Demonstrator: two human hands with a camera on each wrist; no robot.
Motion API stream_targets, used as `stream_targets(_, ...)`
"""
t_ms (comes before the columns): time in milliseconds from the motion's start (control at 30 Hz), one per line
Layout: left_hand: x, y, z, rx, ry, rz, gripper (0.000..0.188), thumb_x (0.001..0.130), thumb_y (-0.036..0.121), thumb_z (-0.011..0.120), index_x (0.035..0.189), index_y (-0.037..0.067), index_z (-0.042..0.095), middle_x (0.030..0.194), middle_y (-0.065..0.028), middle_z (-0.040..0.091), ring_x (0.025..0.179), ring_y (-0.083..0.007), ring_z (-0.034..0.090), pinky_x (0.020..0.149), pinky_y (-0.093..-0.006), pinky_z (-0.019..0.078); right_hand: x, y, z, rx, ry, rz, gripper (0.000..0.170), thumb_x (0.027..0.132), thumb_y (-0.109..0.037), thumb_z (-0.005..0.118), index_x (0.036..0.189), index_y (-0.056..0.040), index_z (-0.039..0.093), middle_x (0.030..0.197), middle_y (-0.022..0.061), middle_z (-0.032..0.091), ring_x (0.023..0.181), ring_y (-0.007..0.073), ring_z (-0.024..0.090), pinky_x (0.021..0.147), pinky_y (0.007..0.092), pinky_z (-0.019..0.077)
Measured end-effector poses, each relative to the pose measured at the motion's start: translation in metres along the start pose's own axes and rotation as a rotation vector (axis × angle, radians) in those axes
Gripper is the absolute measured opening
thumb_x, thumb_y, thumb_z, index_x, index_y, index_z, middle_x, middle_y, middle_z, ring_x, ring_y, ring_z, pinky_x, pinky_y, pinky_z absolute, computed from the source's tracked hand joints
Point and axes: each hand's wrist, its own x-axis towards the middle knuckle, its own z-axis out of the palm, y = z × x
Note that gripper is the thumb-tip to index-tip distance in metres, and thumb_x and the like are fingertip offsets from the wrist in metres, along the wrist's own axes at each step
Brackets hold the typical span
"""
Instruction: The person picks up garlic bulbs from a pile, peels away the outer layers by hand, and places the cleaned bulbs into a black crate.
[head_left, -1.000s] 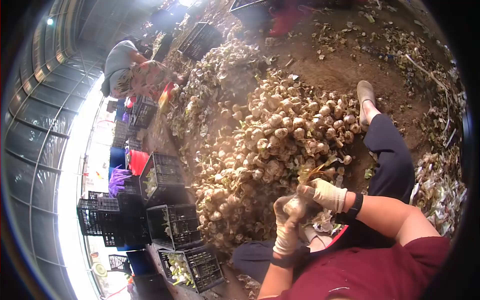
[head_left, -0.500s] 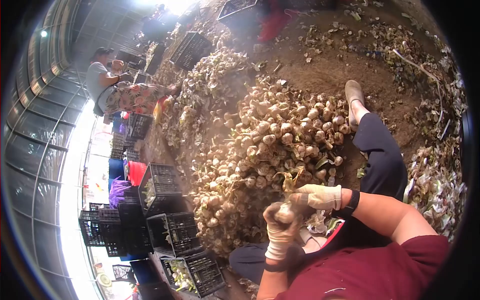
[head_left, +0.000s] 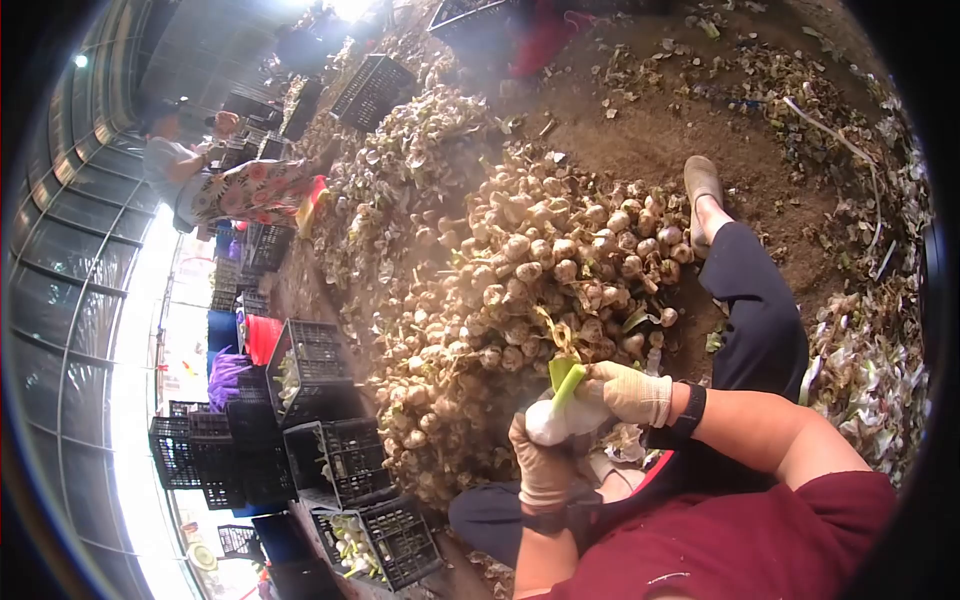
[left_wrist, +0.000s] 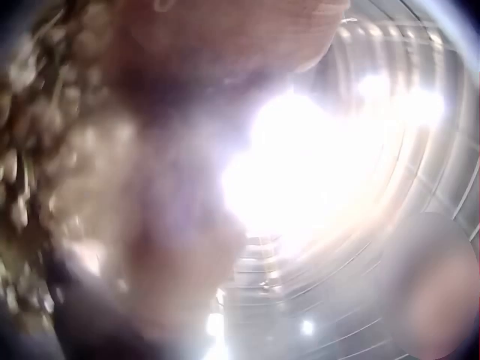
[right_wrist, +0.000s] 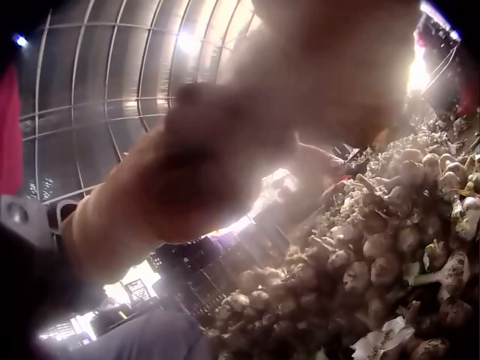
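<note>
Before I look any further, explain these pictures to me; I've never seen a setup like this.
There is no machine here, only a person's left hand and right hand, both gloved. The wide round picture comes from a camera worn on the head, looking forward and down. The other two come from cameras on each wrist, and the hands are blurred there. On the dirt ground lies a big heap of garlic, with black crates beside it. The left hand holds a white garlic bulb with a green stem; the right hand is close against it, but exactly what it grips is unclear.
</note>
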Motion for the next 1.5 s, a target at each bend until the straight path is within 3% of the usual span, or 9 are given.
stream_targets(133, 0.015, 0.005, -0.020, 1.146, 0.003, 0.868, 0.022, 0.083, 0.015, 0.065, 0.099, 0.001, 0.064, 0.084, -0.0027, 0.056, 0.076, -0.0146, 0.054, 0.068, -0.0276, 0.0440, 0.005, -0.001, -0.007, -0.216, 0.121, -0.070, 0.032, 0.091, -0.010, 0.045, 0.121, -0.0021, 0.054, 0.108, 0.0083, 0.062, 0.095, 0.0130, 0.056, 0.085, 0.0290, 0.0462)
stream_targets(233, 0.013, 0.001, -0.011, 1.510, -0.017, 0.985, 0.018, 0.074, 0.008, 0.072, 0.090, 0.002, 0.064, 0.079, -0.0092, 0.060, 0.072, -0.0225, 0.059, 0.064, -0.0306, 0.0473, 0.007, 0.010, -0.005, -0.922, 0.042, -0.482, 0.039, 0.084, -0.008, 0.048, 0.122, -0.0049, 0.053, 0.107, 0.0196, 0.062, 0.098, 0.0358, 0.059, 0.086, 0.0389, 0.0465)
stream_targets(833, 0.001, 0.002, -0.065, 0.419, -0.117, 0.467, 0.053, 0.084, 0.048, 0.064, 0.108, 0.001, 0.056, 0.085, -0.0036, 0.057, 0.072, -0.0126, 0.053, 0.068, -0.0256, 0.0449, 0.020, 0.017, 0.000, -1.392, 0.020, 0.184, 0.024, 0.082, -0.025, 0.057, 0.086, -0.0017, 0.061, 0.081, 0.0203, 0.062, 0.078, 0.0394, 0.059, 0.069, 0.0438, 0.0465)
stream_targets(1033, 0.024, 0.012, -0.080, 0.320, 0.398, 0.473, 0.031, 0.092, 0.029, 0.059, 0.107, 0.002, 0.060, 0.089, -0.0026, 0.058, 0.080, -0.0139, 0.056, 0.071, -0.0268, 0.0475, -0.001, -0.011, 0.000, -0.757, -0.460, -0.458, 0.022, 0.081, -0.008, 0.062, 0.102, -0.0042, 0.059, 0.088, 0.0093, 0.064, 0.076, 0.0170, 0.062, 0.068, 0.0282, 0.0487)
stream_targets(1100, 0.024, 0.017, -0.087, 0.141, 0.542, 0.405, 0.029, 0.092, 0.027, 0.058, 0.107, 0.003, 0.058, 0.095, -0.0074, 0.060, 0.086, -0.0185, 0.059, 0.072, -0.0319, 0.0521, -0.011, -0.042, 0.019, 0.447, 0.007, 0.039, 0.029, 0.080, -0.007, 0.064, 0.108, -0.0048, 0.058, 0.089, 0.0063, 0.064, 0.072, 0.0136, 0.062, 0.064, 0.0249, 0.0498)
stream_targets(1167, 0.020, 0.020, -0.087, -0.083, 0.461, 0.324, 0.028, 0.089, 0.030, 0.062, 0.104, 0.006, 0.061, 0.100, -0.0074, 0.064, 0.093, -0.0194, 0.061, 0.081, -0.0347, 0.0538, 0.007, -0.024, -0.011, 0.471, 0.057, 0.185, 0.037, 0.076, -0.010, 0.067, 0.112, -0.0053, 0.057, 0.092, 0.0061, 0.064, 0.070, 0.0137, 0.063, 0.062, 0.0245, 0.0512)
stream_targets(1233, 0.015, 0.018, -0.080, -0.170, 0.363, 0.267, 0.029, 0.089, 0.030, 0.062, 0.105, 0.006, 0.061, 0.102, -0.0081, 0.064, 0.095, -0.0196, 0.061, 0.083, -0.0350, 0.0527, 0.009, -0.014, -0.007, -1.450, -0.278, 0.033, 0.063, 0.067, -0.027, 0.076, 0.120, -0.0031, 0.052, 0.105, 0.0139, 0.063, 0.085, 0.0267, 0.065, 0.074, 0.0350, 0.0530)
stream_targets(1267, 0.014, 0.016, -0.077, -0.254, 0.262, 0.215, 0.029, 0.089, 0.031, 0.062, 0.106, 0.006, 0.060, 0.105, -0.0089, 0.064, 0.097, -0.0199, 0.061, 0.085, -0.0353, 0.0517, 0.006, 0.010, -0.014, -1.450, -0.274, -0.160, 0.075, 0.066, -0.036, 0.077, 0.127, -0.0022, 0.047, 0.113, 0.0190, 0.059, 0.102, 0.0323, 0.059, 0.086, 0.0377, 0.0485)
stream_targets(1500, 0.008, -0.002, -0.056, 0.151, -0.043, 0.359, 0.031, 0.089, 0.016, 0.063, 0.115, 0.003, 0.055, 0.110, -0.0079, 0.059, 0.102, -0.0202, 0.058, 0.089, -0.0333, 0.0486, 0.013, 0.017, 0.013, -0.239, 0.122, 0.017, 0.014, 0.087, -0.012, 0.061, 0.097, -0.0034, 0.056, 0.083, 0.0024, 0.058, 0.072, 0.0074, 0.054, 0.062, 0.0219, 0.0463)
